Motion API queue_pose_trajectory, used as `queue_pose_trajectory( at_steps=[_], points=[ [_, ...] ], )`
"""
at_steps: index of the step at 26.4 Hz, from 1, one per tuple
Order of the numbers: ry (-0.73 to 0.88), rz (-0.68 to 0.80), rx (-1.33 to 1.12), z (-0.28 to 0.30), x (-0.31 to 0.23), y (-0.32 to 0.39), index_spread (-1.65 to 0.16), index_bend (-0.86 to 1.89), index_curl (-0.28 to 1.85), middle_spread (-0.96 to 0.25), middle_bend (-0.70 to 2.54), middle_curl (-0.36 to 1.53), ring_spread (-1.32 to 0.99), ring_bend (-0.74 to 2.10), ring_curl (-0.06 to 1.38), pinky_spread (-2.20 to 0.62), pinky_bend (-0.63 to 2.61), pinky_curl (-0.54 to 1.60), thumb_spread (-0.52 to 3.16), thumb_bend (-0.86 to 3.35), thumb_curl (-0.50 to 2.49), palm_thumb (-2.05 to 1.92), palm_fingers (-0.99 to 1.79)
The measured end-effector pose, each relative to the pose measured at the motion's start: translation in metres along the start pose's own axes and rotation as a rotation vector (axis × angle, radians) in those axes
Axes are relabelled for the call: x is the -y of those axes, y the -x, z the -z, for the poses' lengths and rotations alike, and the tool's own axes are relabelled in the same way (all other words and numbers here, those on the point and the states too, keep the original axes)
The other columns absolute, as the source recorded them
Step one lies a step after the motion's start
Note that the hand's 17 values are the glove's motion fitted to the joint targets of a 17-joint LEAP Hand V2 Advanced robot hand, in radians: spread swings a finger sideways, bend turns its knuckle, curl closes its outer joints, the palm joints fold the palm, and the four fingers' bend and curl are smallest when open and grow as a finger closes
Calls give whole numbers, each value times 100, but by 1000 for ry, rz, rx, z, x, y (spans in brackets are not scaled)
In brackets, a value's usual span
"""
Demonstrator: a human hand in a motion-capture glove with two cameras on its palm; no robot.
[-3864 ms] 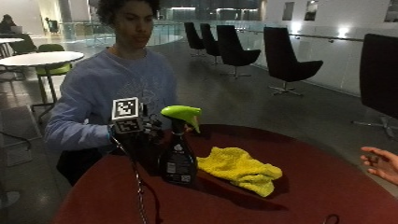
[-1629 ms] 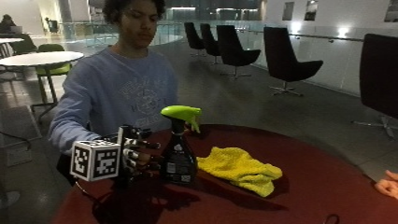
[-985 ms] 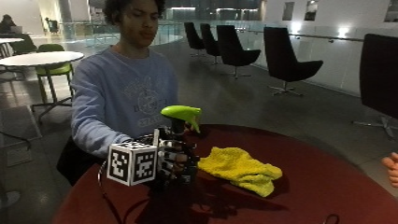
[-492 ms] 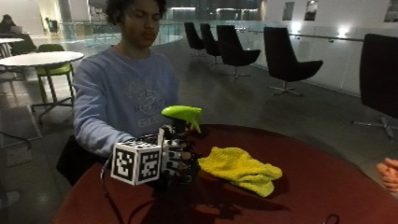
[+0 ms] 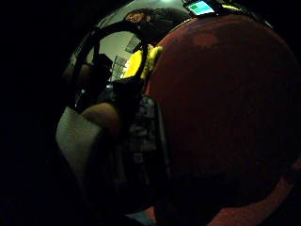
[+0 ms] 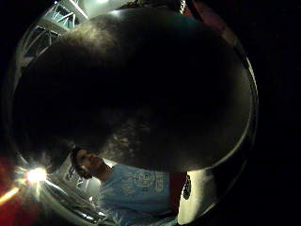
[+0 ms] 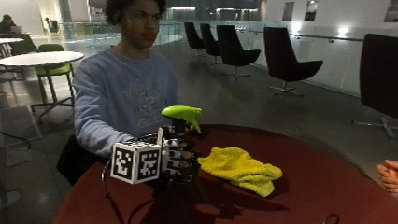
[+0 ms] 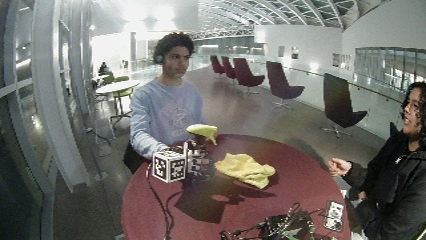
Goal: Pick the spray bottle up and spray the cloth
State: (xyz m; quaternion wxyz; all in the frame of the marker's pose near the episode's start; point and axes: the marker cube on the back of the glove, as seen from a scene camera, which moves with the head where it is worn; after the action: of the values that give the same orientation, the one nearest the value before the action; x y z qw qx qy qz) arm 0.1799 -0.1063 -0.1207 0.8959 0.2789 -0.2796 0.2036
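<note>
On the round dark-red counter [image 7: 323,186] the black-gloved right grip [image 7: 177,161] curls around the dark plastic spray bottle with the glossy lime-green trigger head [image 7: 181,113], beside the crumpled, nubby yellow cloth [image 7: 241,169]; only the little-finger palm view shows its printed label.

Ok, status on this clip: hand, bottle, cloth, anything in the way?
Right hand gripping the spray bottle, bottle upright on the table. Yellow cloth beside it, untouched. Nothing between nozzle and cloth.
</note>
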Motion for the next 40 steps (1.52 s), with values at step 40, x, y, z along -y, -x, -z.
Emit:
queue_pose_trajectory(
  at_steps=[40],
  points=[
    [276,-427,-108,-4,28,47,-26,13,38,-9,19,43,0,33,37,28,20,35,62,-3,67,101,106]
  ],
)
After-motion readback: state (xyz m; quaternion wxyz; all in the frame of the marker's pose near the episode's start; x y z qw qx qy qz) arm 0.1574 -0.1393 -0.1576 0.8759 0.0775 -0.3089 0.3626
